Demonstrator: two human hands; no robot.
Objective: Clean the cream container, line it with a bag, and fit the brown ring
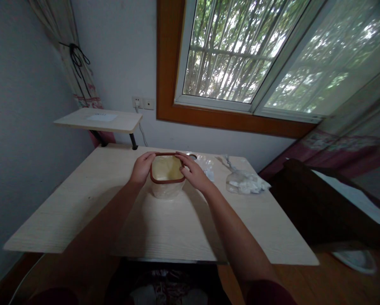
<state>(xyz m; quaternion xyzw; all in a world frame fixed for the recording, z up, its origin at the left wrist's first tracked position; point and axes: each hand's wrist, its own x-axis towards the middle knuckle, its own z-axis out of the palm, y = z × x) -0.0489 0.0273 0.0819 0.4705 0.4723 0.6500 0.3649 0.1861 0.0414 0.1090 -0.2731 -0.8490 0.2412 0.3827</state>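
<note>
A small square bin (168,168) with a brown rim and a pale yellow inside stands on the table in front of me. Clear, wrinkled plastic (167,190), which looks like a bag, shows below the rim. My left hand (142,167) grips the left side of the rim, its fingertips at the far left corner. On the other side, my right hand (194,170) has its fingers over the far right corner and its thumb against the right edge. The bin's underside is hidden.
The light wooden table (177,228) bears a clear plastic bag of white items (245,181) at the right. More clear plastic (205,165) lies behind my right hand. A raised shelf (123,123) with a paper (102,117) stands at the back left. Dark furniture (330,212) is at the right.
</note>
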